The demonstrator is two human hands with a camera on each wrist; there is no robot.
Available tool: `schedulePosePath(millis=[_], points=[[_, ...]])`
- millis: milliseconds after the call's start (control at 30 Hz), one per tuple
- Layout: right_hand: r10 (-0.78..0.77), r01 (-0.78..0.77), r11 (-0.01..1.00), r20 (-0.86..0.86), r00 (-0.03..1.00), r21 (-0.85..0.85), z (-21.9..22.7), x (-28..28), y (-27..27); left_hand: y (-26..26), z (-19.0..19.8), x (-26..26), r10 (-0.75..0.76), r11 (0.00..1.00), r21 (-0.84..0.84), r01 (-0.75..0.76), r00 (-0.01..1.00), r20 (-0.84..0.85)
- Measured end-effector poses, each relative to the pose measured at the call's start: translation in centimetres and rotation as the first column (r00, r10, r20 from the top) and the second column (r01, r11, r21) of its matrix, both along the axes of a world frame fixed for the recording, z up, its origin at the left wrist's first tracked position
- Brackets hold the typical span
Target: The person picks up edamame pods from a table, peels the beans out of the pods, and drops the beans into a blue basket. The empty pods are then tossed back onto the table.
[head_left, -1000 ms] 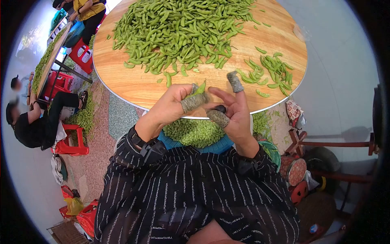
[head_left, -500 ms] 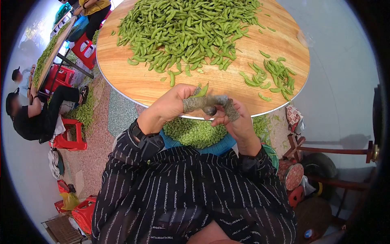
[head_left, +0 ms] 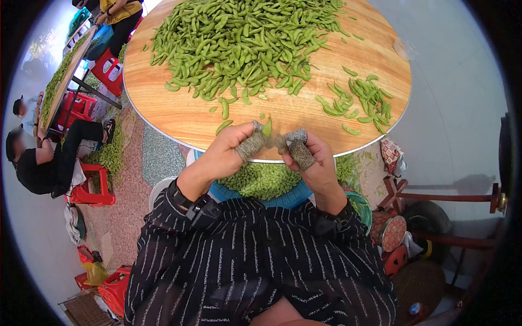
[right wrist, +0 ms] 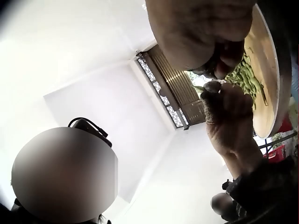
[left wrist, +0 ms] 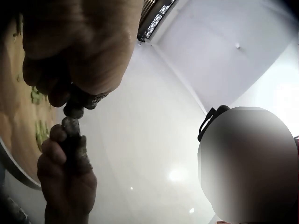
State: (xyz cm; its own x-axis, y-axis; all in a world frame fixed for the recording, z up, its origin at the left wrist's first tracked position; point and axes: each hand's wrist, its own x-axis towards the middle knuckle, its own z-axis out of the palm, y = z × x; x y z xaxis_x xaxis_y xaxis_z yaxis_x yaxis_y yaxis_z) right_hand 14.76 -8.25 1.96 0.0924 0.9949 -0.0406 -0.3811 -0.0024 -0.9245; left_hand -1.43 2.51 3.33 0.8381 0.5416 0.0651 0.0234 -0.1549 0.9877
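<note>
In the head view my left hand (head_left: 225,149) pinches a green edamame pod (head_left: 267,127) between a wrapped thumb and index finger, its tip poking up. My right hand (head_left: 312,160) is right beside it, with cloth-wrapped thumb and index finger curled together; I cannot tell whether something is between them. Both hands are above the near edge of the round wooden table (head_left: 179,114). A large heap of pods (head_left: 239,49) covers the far part of the table. Below the hands, shelled beans (head_left: 261,179) fill a blue basin (head_left: 285,201). The wrist views show the fingertips of both hands close together.
A smaller group of pods (head_left: 370,98) lies on the right of the table. A white bucket (head_left: 160,193) and a green basket (head_left: 361,212) stand either side of my lap. Left, people sit near another table (head_left: 68,81) and red stools (head_left: 98,185).
The right hand's raised, spread fingers have curled in and come up to the left hand. The left hand has lowered slightly, still pinching a pod. Another pod now shows on the table beside it.
</note>
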Motion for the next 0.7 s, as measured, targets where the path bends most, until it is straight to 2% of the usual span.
schedulePosePath(millis=[67, 133, 200, 267, 400, 633, 700], points=[[-0.07, 0.07, 0.998, 0.043, 0.997, 0.008, 1.0, -0.4, 0.0, -0.8, 0.7, 0.1, -0.019, 1.0, -0.009, 0.019, 1.0, 0.011], [-0.051, 0.05, 0.999, 0.051, 0.997, 0.017, 1.6, -0.6, -0.2, -1.1, 1.2, 0.1, -0.037, 0.999, -0.019, 0.038, 0.999, 0.025], [-0.03, 0.028, 0.999, 0.059, 0.998, 0.024, 1.8, -0.5, -0.2, -1.2, 1.3, 0.1, -0.085, 0.989, 0.123, 0.087, 0.996, -0.023], [0.026, -0.029, 0.999, 0.088, 0.996, 0.025, 1.9, -0.4, -0.2, -1.1, 1.4, 0.1, -0.103, 0.982, 0.154, 0.109, 0.994, -0.049], [0.024, -0.019, 0.999, 0.121, 0.992, -0.039, 1.9, -0.4, -0.5, -0.8, 1.4, -0.1, -0.126, 0.961, 0.23, 0.152, 0.984, -0.122], [0.046, -0.042, 0.998, 0.094, 0.994, -0.044, 1.6, -0.6, -0.4, -0.8, 1.3, -0.1, -0.13, 0.954, 0.253, 0.16, 0.983, -0.13], [0.034, -0.027, 0.997, 0.09, 0.995, -0.069, 1.4, -0.7, -0.3, -0.8, 1.2, -0.1, -0.162, 0.97, 0.168, 0.176, 0.982, -0.095]])
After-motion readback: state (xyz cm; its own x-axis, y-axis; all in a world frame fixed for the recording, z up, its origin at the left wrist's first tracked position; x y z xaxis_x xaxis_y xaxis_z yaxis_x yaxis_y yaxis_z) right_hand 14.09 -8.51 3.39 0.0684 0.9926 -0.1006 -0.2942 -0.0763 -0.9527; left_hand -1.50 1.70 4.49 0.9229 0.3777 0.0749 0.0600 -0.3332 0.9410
